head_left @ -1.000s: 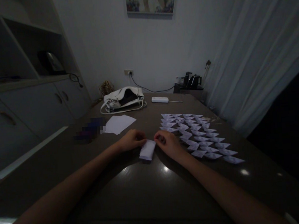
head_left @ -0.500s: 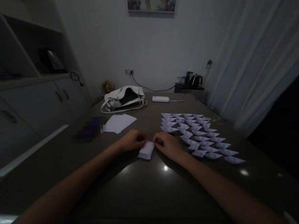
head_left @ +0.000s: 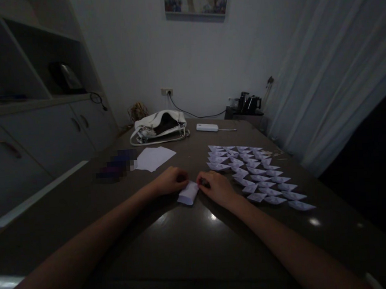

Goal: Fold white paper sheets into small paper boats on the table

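Note:
A small folded sheet of white paper [head_left: 188,193] lies on the dark table between my hands, its near edge bowed up a little. My left hand [head_left: 171,180] is closed at its far left corner, fingertips pinching the paper. On the right side, my right hand [head_left: 215,186] has thumb and fingers pinched at the far right corner. To the right stand several white folded paper boats [head_left: 257,171] in slanting rows. Beyond my left hand rests a loose stack of white paper sheets [head_left: 154,158].
A white handbag [head_left: 160,127] lies at the table's far end, beside a white power bank [head_left: 207,127] with a short cable. A blurred dark item [head_left: 117,165] is left of the sheets. Cabinets [head_left: 46,132] line the left; a pale curtain [head_left: 327,73] hangs right.
Both hands stay at the folded paper's far corners, with only a very slight shift of the right fingertips. The boats, sheets and bag have not moved.

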A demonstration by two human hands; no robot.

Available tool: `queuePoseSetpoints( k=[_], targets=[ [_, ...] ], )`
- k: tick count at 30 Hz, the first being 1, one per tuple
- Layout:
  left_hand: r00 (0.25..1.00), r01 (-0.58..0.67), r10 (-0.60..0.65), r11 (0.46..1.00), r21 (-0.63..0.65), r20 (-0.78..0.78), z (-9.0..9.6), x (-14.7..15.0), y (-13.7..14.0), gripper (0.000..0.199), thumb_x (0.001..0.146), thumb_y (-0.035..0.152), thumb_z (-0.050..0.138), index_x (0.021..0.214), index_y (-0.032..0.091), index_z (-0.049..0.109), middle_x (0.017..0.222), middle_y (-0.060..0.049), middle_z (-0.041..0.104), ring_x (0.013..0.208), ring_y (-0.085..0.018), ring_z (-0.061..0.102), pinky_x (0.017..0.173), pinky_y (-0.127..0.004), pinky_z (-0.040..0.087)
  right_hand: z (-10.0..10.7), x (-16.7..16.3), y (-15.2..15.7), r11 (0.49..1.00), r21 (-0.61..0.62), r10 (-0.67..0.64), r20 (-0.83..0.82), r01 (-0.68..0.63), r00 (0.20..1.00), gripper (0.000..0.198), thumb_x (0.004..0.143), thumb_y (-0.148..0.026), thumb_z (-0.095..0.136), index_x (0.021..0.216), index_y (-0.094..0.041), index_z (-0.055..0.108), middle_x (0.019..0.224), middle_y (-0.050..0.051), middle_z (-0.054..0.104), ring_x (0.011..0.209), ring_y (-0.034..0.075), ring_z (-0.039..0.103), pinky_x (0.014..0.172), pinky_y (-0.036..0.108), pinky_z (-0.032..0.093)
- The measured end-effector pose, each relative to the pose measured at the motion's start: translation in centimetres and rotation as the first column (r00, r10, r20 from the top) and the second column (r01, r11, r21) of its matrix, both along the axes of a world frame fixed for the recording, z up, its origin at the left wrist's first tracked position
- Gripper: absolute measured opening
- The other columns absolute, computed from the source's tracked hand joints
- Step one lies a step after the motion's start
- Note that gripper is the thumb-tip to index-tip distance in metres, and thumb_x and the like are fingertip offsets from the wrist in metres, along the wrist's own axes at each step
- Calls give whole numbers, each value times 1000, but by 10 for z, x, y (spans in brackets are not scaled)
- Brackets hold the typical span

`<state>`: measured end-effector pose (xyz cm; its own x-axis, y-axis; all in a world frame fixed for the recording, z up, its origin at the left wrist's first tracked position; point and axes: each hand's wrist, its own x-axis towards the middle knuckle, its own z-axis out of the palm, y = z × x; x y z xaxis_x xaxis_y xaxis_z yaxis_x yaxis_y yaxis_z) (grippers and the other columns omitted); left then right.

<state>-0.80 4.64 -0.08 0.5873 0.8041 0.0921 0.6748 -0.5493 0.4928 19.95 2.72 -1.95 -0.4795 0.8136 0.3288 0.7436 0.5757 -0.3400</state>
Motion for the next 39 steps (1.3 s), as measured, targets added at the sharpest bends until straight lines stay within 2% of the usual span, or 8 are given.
queuePoseSetpoints(
  k=[5,16,30,39],
  targets=[
    [1000,0,0,1000,-9,-1,0,0,1,20,80,26,52,74,11,64,59,1,53,54,-11,46,51,-20,30,2,0,-3,999,40,-2,40,0,999,12,82,-13,65,92,-20,65,81,3,64,73,16,60,64,25,38],
    [1000,-12,12,1000,-11,-7,-3,0,2,18,80,25,52,73,12,63,60,1,55,54,-11,47,51,-21,31,8,2,-7,999,18,34,74,-35,997,20,81,-19,69,99,-22,60,89,1,68,77,17,61,66,26,39],
    [1000,-3,3,1000,2,-12,-1,-1,3,19,80,26,52,73,12,63,59,1,55,54,-11,47,52,-20,31,15,1,-17,999,8,41,134,-42,990,26,83,-22,68,106,-20,56,96,4,68,88,21,62,71,30,41],
    [1000,26,-26,1000,12,3,-4,-1,4,19,82,25,52,72,12,63,62,0,60,56,-12,51,53,-21,33,19,-1,-23,1000,-6,23,179,-22,984,39,82,-29,67,115,-21,48,103,8,67,95,25,62,75,34,42]
  ],
)
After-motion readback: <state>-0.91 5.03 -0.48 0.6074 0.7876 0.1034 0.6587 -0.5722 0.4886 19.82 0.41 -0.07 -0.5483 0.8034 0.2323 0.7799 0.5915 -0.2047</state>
